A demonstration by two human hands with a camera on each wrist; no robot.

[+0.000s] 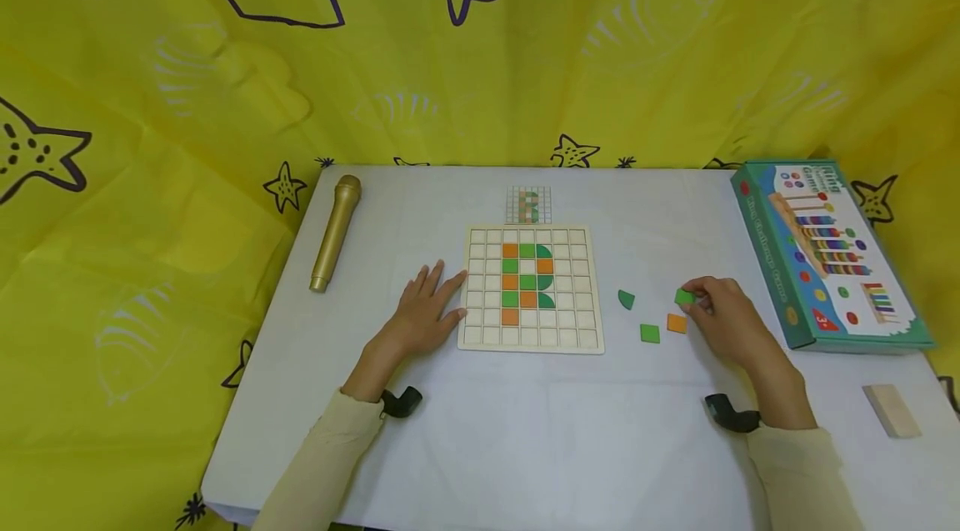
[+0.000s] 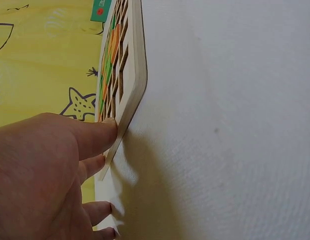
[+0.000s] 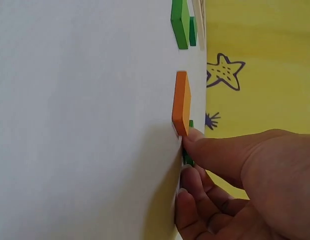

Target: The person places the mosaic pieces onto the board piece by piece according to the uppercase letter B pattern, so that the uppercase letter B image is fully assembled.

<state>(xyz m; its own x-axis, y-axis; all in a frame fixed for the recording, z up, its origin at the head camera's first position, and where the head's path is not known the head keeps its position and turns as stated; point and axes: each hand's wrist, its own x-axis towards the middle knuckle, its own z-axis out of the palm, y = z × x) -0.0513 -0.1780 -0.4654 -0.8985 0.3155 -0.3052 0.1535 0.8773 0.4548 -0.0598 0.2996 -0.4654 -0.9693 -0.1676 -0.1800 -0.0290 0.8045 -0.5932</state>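
Observation:
A wooden grid board (image 1: 477, 316) lies on the white table, with orange, light green and dark green tiles set in several squares. My left hand (image 1: 422, 316) touches its left edge, fingers spread; in the left wrist view the thumb (image 2: 97, 137) meets the rim. Right of the board, my right hand (image 1: 729, 324) pinches a light green square tile (image 1: 682, 297) between thumb and fingers. The right wrist view shows it mostly hidden behind them. Close by lie an orange square tile (image 1: 677, 323), another green square tile (image 1: 649, 334) and a dark green quarter-round tile (image 1: 626, 299).
A small pattern card (image 1: 528, 205) lies just beyond the board. A gold microphone (image 1: 335, 232) rests at the left. On the right are a green game box (image 1: 832, 264) and a pale wooden block (image 1: 892, 411). Yellow cloth (image 1: 480, 72) hangs behind the table.

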